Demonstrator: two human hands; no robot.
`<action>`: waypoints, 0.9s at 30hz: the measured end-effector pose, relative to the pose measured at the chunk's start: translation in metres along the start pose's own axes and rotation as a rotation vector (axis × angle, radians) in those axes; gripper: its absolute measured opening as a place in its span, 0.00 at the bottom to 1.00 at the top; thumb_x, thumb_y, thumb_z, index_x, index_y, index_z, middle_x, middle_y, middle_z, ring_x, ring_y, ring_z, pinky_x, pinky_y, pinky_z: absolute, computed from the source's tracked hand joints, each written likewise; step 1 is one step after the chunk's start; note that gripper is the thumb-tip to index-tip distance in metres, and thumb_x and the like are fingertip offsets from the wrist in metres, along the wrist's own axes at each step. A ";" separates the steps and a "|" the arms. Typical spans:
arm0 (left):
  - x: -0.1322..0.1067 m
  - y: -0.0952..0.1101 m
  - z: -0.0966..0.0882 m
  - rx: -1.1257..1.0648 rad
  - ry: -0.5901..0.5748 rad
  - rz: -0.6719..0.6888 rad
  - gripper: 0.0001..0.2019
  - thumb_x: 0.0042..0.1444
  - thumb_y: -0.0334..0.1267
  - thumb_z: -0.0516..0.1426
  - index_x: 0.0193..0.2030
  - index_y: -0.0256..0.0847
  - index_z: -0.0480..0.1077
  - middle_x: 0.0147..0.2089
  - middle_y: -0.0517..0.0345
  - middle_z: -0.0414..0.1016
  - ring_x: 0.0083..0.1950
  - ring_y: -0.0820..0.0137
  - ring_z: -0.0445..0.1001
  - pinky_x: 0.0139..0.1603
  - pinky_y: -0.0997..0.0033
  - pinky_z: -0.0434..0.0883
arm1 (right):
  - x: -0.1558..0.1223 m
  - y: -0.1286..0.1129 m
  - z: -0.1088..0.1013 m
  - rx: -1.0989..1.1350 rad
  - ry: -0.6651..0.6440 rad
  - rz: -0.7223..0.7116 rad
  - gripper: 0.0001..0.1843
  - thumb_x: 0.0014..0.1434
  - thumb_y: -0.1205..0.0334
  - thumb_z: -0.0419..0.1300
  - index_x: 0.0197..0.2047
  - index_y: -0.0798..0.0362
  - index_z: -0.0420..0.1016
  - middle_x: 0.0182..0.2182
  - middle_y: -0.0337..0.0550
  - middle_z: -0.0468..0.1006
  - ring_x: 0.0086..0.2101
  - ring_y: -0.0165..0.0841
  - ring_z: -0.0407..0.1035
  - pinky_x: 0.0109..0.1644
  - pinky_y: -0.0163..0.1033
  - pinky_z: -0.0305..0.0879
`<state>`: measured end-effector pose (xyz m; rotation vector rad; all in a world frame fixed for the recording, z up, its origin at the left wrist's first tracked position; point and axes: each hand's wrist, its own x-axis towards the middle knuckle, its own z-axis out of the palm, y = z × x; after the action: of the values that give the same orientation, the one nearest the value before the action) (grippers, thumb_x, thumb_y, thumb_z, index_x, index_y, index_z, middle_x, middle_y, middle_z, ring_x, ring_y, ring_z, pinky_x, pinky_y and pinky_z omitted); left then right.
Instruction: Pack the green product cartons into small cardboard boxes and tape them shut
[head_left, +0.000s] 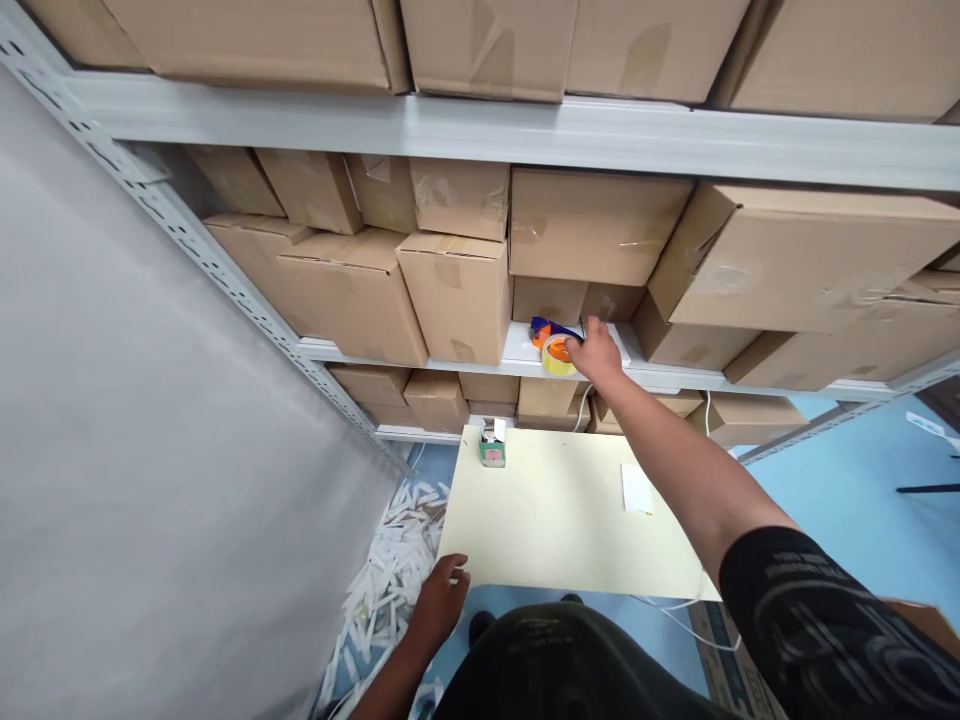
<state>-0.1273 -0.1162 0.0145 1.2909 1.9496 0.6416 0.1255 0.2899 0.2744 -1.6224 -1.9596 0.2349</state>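
Observation:
On the middle shelf (521, 345) lies a tape dispenser (546, 335) with blue and orange parts and a roll of yellowish clear tape. My right hand (598, 352) reaches up to it, fingers closed round its dark blue handle end; the fingertips are partly hidden. Down at the near left corner of the pale yellow table (540, 520), my left hand (442, 592) hangs with loosely curled fingers and nothing in it. A small green and white box (493, 445) with its top flaps up stands at the table's far left. Farther right lies a white paper (637, 488).
Cardboard boxes (454, 290) fill much of the metal shelving, and one large box (810, 255) juts out at the right. White paper strips (386, 565) litter the floor left of the table. White cables (705, 625) hang at the right. A grey wall (165, 450) borders the left.

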 end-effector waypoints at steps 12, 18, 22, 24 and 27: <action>-0.027 -0.014 -0.004 0.097 -0.165 0.082 0.14 0.60 0.36 0.52 0.51 0.43 0.71 0.53 0.52 0.76 0.53 0.64 0.77 0.56 0.62 0.72 | -0.023 -0.004 -0.048 -0.102 -0.201 0.078 0.19 0.66 0.53 0.58 0.47 0.63 0.78 0.41 0.54 0.82 0.40 0.36 0.72 0.45 0.39 0.63; -0.007 -0.023 -0.017 0.159 -0.215 0.155 0.13 0.61 0.36 0.52 0.50 0.43 0.71 0.52 0.52 0.76 0.52 0.64 0.77 0.57 0.61 0.71 | -0.187 0.073 -0.045 -0.076 -0.353 0.265 0.11 0.61 0.55 0.61 0.42 0.52 0.81 0.31 0.43 0.83 0.31 0.36 0.74 0.33 0.35 0.60; 0.008 -0.010 -0.026 0.169 -0.230 0.216 0.13 0.60 0.36 0.53 0.49 0.43 0.73 0.52 0.52 0.77 0.51 0.63 0.78 0.56 0.62 0.72 | -0.286 0.142 0.011 -0.199 -0.518 0.512 0.12 0.63 0.56 0.57 0.42 0.52 0.79 0.36 0.47 0.83 0.37 0.38 0.76 0.34 0.35 0.59; 0.011 -0.002 -0.027 0.187 -0.252 0.234 0.13 0.60 0.37 0.53 0.49 0.43 0.73 0.52 0.52 0.77 0.51 0.63 0.78 0.56 0.62 0.72 | -0.313 0.165 0.035 -0.224 -0.531 0.559 0.12 0.64 0.59 0.55 0.43 0.54 0.78 0.38 0.50 0.83 0.40 0.39 0.77 0.35 0.36 0.58; 0.007 0.011 -0.022 0.223 -0.299 0.265 0.13 0.61 0.37 0.53 0.50 0.44 0.73 0.52 0.52 0.77 0.52 0.62 0.77 0.57 0.61 0.71 | -0.326 0.186 0.061 -0.217 -0.550 0.591 0.13 0.65 0.60 0.53 0.44 0.54 0.77 0.40 0.51 0.82 0.41 0.39 0.77 0.36 0.36 0.59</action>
<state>-0.1399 -0.1060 0.0350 1.6968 1.6539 0.3352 0.2806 0.0413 0.0315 -2.4619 -1.8570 0.7915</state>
